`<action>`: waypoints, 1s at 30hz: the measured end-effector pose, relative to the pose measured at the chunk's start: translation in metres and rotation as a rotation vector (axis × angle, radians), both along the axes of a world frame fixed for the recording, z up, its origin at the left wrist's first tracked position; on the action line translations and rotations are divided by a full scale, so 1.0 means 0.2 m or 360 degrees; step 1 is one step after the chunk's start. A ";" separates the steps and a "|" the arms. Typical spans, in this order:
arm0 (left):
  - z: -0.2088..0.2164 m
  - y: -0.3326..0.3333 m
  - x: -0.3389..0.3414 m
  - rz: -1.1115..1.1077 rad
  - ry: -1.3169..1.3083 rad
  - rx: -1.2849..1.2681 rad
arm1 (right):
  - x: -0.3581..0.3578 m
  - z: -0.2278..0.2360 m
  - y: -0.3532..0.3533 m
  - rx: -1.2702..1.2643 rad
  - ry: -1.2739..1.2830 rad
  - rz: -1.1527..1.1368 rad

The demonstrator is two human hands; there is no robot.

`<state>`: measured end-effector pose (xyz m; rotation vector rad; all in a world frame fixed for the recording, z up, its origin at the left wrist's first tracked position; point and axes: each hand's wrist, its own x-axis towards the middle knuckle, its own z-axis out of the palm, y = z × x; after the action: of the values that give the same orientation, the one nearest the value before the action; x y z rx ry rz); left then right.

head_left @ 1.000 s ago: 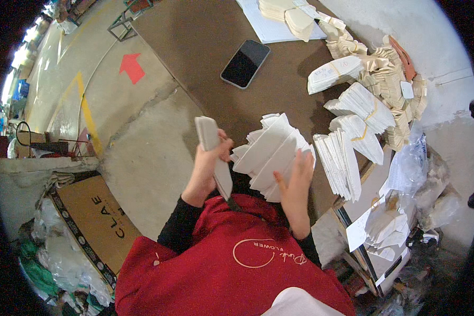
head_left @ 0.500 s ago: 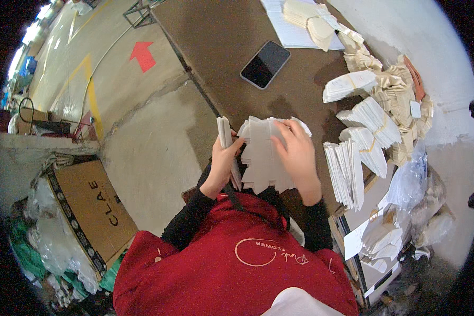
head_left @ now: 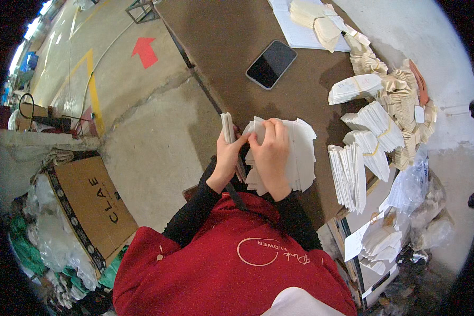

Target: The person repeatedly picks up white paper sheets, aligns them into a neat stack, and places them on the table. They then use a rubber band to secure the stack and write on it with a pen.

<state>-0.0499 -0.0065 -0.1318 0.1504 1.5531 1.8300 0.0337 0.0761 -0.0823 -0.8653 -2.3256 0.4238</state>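
1. We are at a brown table (head_left: 316, 79) beside a concrete floor (head_left: 147, 131), where a red arrow (head_left: 145, 52) is marked.
2. Our left hand (head_left: 228, 158) grasps a narrow white stack (head_left: 227, 128), held on its edge, at the near side of the table.
3. Our right hand (head_left: 272, 152) bends its fingers over the white fan of pieces (head_left: 301, 152), just beside the stack — we cannot tell whether it pinches one piece or only rests.
4. To handle these pieces well, we judge, the left grip should be firm but not crushing, and the right fingertips should part the edges lightly — thin pieces may stick together or slip.
5. About writing: the cardboard box (head_left: 97, 205) has big dark letters, and our red top (head_left: 205, 253) has pale lettering with a ring. The white bundle (head_left: 355, 88) near the phone (head_left: 272, 65) seems to have faint marks, too small for us to read.
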 end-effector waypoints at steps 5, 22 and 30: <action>0.01 0.01 0.01 0.0060 0.0018 0.0001 | -0.03 -0.01 0.05 -0.0125 0.0133 0.0152; 0.07 0.03 0.03 0.0126 0.0287 -0.0112 | 0.57 0.48 0.06 -0.0235 0.0872 -0.0276; 0.13 -0.05 -0.01 0.0212 0.0332 -0.0105 | 0.14 0.01 0.12 -0.0026 -0.0105 0.0012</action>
<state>-0.0511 -0.0174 -0.1062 0.2179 1.8037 1.9126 0.0621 0.0996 -0.0805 -0.8910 -2.3895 0.4239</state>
